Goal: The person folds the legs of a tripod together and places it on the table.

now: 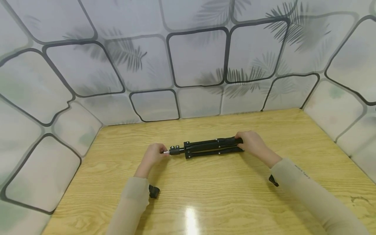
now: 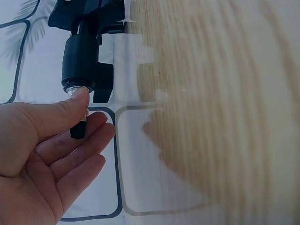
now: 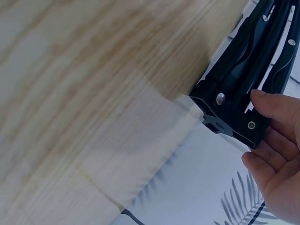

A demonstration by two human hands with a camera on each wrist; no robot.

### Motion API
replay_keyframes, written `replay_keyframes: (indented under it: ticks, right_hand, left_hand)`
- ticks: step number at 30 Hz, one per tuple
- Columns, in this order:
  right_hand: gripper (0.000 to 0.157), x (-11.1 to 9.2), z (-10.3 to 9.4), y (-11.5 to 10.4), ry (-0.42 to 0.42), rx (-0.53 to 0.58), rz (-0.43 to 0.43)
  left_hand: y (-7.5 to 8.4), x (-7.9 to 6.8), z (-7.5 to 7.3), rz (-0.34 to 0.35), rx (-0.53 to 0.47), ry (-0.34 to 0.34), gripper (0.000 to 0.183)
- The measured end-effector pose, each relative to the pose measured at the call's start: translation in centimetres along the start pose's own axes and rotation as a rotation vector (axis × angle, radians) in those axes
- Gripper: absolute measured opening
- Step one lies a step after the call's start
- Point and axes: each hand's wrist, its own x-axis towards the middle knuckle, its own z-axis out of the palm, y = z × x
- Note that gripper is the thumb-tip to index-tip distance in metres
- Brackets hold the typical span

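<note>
A folded black tripod stand [image 1: 217,147] lies lengthwise across the wooden table, its legs together. My left hand [image 1: 154,153] pinches the slim silver, black-tipped stud at its left end. In the left wrist view, the thumb of the left hand [image 2: 56,150] lies on that stud, just below the black collar of the tripod stand [image 2: 79,63]. At the other end, my right hand [image 1: 251,142] grips the leg ends. The right wrist view has the right hand [image 3: 279,150] with its thumb over the riveted end of the tripod stand [image 3: 234,105] and its fingers underneath.
Light wood tabletop [image 1: 188,182] extends around the stand. A cloth wall [image 1: 196,58] with outlined squares and leaf prints rises behind the table and along both sides. Small dark objects show beside the left forearm [image 1: 154,192] and under the right sleeve [image 1: 273,180].
</note>
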Motion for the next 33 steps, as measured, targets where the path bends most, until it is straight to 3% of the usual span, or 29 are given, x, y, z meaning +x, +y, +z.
replay_keyframes:
  ticks: [11, 16, 20, 23, 26, 33]
  right_hand:
    - [0.029, -0.4, 0.2, -0.5, 0.02, -0.072, -0.083]
    - [0.032, -0.4, 0.1, -0.8, 0.001, -0.054, -0.067]
    - [0.039, -0.4, 0.0, -1.0, -0.04, -0.033, -0.029]
    - [0.045, -0.5, -0.3, -1.4, -0.05, -0.003, -0.005]
    - [0.05, -0.4, -0.8, -2.1, -0.042, 0.017, 0.005]
    - [0.053, -0.1, -1.6, -4.6, -0.033, -0.008, -0.035]
  left_hand:
    - [-0.2, 0.0, -0.1, -0.013, -0.01, 0.014, 0.011]
    - [-0.4, -0.1, -0.3, -0.021, -0.028, 0.018, 0.016]
    - [-0.3, -0.5, -0.6, 0.011, -0.04, 0.074, 0.027]
    - [0.7, -0.7, -1.0, 0.055, -0.027, 0.112, 0.033]
    - [2.4, -1.0, -1.0, 0.093, -0.012, 0.105, 0.039]
    - [6.1, -1.6, 0.5, 0.163, 0.048, 0.085, 0.047]
